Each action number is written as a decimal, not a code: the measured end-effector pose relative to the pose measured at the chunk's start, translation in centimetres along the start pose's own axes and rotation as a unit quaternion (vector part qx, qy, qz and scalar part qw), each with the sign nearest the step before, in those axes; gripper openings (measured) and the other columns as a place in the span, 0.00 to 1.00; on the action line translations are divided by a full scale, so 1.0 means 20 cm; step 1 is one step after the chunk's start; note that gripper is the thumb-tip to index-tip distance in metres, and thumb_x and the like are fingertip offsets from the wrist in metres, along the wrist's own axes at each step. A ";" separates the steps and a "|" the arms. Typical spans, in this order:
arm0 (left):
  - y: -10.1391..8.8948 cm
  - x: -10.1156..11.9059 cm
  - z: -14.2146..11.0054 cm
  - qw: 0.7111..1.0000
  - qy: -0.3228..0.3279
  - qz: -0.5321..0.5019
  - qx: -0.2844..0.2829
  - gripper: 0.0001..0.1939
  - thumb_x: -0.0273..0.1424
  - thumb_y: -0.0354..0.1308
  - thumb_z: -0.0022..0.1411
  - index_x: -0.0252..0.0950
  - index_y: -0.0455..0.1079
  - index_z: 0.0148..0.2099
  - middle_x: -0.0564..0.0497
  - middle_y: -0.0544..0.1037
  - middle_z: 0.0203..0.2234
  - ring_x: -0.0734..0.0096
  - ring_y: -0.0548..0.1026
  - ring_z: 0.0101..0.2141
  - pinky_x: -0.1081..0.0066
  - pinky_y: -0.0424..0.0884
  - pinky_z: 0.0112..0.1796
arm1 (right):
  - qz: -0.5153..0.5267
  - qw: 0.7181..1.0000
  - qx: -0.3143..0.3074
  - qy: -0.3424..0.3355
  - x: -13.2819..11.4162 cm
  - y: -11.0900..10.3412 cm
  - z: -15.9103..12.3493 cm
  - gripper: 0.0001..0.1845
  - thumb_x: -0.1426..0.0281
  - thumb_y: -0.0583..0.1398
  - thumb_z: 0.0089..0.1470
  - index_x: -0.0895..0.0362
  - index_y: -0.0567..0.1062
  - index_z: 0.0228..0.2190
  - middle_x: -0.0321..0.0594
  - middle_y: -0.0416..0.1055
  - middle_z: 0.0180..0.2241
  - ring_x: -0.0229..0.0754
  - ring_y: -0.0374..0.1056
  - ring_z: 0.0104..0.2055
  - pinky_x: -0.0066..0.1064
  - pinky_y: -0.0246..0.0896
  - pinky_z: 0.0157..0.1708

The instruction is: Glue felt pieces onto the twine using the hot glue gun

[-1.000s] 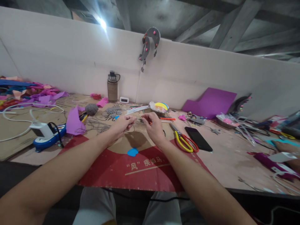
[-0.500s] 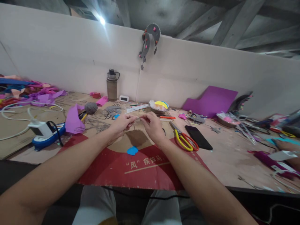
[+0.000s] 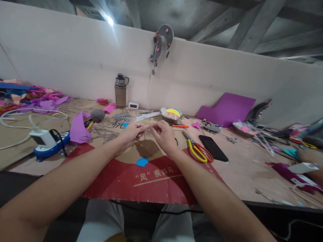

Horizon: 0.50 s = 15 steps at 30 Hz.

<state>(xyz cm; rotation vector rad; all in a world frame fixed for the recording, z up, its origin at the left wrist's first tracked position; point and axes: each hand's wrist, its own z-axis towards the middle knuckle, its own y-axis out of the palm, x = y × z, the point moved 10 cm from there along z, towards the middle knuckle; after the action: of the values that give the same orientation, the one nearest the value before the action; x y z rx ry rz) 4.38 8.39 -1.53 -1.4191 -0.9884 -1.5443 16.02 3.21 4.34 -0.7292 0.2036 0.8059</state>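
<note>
Along the far side, a pale wall [image 3: 75,60] stands behind the table [image 3: 242,174]. A red and brown card [image 3: 113,188] covers the near middle of the table, and a purple sheet [image 3: 227,107] leans at far right. The bottle [image 3: 120,95] is upright near the wall, left of centre. Over the card's far part, the left hand [image 3: 132,132] and right hand [image 3: 164,136] face each other, just apart, each with thumb and fingertips pinched together. Right of them lie the scissors [image 3: 199,153], with the phone [image 3: 213,148] just beside; a bowl [image 3: 173,119] sits farther off. At left is a yarn ball [image 3: 98,116], and nearer, on the card, a blue piece [image 3: 142,162]. Smallest is a thin strand [image 3: 149,128] between the hands, in both pinches, its detail too fine to make out.
</note>
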 end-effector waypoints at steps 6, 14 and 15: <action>0.03 0.01 0.00 1.000 -0.001 -0.010 -0.023 0.18 0.43 0.62 0.53 0.30 0.72 0.33 0.56 0.65 0.18 0.85 0.56 0.15 0.77 0.46 0.17 | 0.026 0.999 -0.002 0.035 0.04 0.00 0.00 0.04 0.70 0.55 0.54 0.55 0.67 0.27 0.38 0.65 0.29 0.41 0.61 0.33 0.33 0.56 0.34; 0.07 0.03 -0.02 0.997 0.003 -0.039 -0.061 0.14 0.37 0.65 0.49 0.32 0.68 0.28 0.58 0.60 0.15 0.84 0.55 0.16 0.78 0.47 0.19 | 0.032 0.998 -0.006 0.046 0.06 0.01 0.00 0.07 0.69 0.52 0.55 0.54 0.64 0.26 0.37 0.63 0.28 0.41 0.60 0.33 0.33 0.54 0.35; 0.07 0.03 -0.02 0.998 0.002 -0.037 -0.057 0.14 0.37 0.65 0.50 0.32 0.67 0.28 0.59 0.60 0.15 0.84 0.54 0.16 0.78 0.46 0.18 | 0.033 0.998 -0.008 0.046 0.06 0.01 0.00 0.07 0.69 0.52 0.55 0.54 0.64 0.26 0.37 0.63 0.28 0.41 0.60 0.34 0.33 0.54 0.36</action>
<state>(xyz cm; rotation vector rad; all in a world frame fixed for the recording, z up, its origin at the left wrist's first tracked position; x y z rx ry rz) 5.49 7.46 -1.00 -1.4716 -0.9744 -1.6810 16.62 3.99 3.76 -0.7780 0.3065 0.8378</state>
